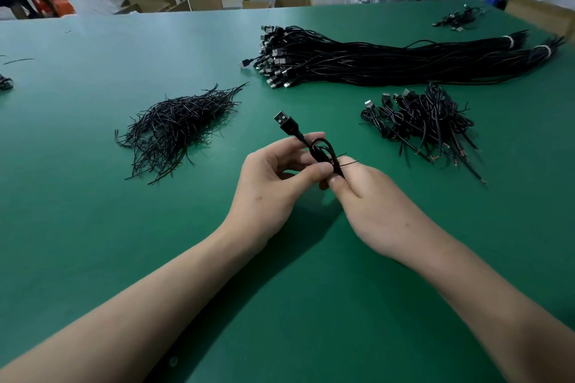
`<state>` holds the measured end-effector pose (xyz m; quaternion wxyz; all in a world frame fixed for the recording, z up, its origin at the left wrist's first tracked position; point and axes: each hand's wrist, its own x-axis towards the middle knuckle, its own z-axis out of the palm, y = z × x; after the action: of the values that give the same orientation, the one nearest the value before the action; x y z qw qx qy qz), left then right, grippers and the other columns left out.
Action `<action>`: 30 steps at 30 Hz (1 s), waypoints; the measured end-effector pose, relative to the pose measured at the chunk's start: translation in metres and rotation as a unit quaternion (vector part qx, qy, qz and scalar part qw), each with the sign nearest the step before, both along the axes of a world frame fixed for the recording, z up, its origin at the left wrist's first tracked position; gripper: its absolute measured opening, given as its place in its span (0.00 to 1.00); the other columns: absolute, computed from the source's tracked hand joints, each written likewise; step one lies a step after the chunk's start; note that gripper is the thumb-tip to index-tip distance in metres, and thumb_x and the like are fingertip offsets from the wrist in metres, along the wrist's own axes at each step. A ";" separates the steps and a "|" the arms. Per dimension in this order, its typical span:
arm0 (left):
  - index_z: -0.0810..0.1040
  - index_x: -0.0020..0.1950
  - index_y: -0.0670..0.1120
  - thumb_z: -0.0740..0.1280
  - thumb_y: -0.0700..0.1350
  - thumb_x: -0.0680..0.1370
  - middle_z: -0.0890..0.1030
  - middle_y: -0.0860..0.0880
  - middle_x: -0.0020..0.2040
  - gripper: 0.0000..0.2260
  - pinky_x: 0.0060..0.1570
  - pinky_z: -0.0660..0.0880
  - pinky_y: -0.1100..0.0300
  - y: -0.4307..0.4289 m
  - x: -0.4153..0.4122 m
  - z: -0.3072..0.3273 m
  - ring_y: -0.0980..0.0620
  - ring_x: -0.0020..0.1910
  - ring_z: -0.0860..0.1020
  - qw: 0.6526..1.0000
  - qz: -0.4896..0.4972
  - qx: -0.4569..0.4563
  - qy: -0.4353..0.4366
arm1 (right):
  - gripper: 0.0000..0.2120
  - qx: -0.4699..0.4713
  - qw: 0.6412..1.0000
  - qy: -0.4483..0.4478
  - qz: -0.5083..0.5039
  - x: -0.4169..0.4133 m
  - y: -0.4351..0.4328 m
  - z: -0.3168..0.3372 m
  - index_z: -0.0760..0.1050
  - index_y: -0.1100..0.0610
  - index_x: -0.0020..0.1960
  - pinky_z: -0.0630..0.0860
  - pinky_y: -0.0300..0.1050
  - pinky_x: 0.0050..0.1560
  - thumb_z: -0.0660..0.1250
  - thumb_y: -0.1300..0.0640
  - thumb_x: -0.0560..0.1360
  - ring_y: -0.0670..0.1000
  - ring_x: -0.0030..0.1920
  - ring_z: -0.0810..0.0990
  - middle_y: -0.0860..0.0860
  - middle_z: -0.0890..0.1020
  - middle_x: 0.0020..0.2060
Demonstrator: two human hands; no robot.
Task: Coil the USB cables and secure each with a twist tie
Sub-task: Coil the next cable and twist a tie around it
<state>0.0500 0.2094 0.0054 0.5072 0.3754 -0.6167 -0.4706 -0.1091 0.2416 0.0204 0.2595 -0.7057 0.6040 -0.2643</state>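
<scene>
Holding coiled USB cable (320, 148) in left hand (273, 177), apparently pinching its twist tie (349, 162) with right hand (373, 208).

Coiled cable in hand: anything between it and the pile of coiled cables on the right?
Nothing visible. The left hand and right hand hold the coiled black USB cable; only bare green table mat lies between it and the pile of coiled black cables. The heap of black twist ties sits off to the left.
</scene>
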 end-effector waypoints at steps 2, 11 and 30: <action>0.83 0.59 0.50 0.75 0.36 0.75 0.86 0.52 0.44 0.15 0.53 0.79 0.62 0.002 -0.002 0.001 0.56 0.45 0.83 1.000 -0.008 0.006 0.013 | 0.10 -0.020 0.999 0.026 -0.016 0.000 -0.001 -0.003 0.68 0.45 0.46 0.71 0.48 0.37 0.54 0.51 0.85 0.47 0.39 0.76 0.45 0.76 0.38; 0.85 0.56 0.49 0.78 0.38 0.71 0.87 0.47 0.48 0.15 0.58 0.80 0.56 0.005 -0.004 0.000 0.51 0.47 0.83 0.999 -0.012 0.018 0.040 | 0.09 -0.096 0.987 0.122 -0.044 0.007 0.001 -0.007 0.63 0.48 0.45 0.65 0.52 0.34 0.57 0.58 0.82 0.58 0.37 0.71 0.42 0.66 0.32; 0.85 0.52 0.56 0.77 0.42 0.73 0.87 0.56 0.47 0.11 0.47 0.74 0.63 0.007 -0.002 0.012 0.59 0.44 0.81 0.995 0.038 -0.093 -0.013 | 0.12 -0.019 0.991 -0.109 0.072 0.002 0.003 0.004 0.75 0.46 0.54 0.69 0.51 0.35 0.53 0.48 0.80 0.45 0.31 0.70 0.41 0.74 0.31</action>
<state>0.0482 0.2166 0.0173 0.5492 0.3561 -0.6494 -0.3870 -0.1074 0.2446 0.0247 0.3292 -0.7191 0.5143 -0.3316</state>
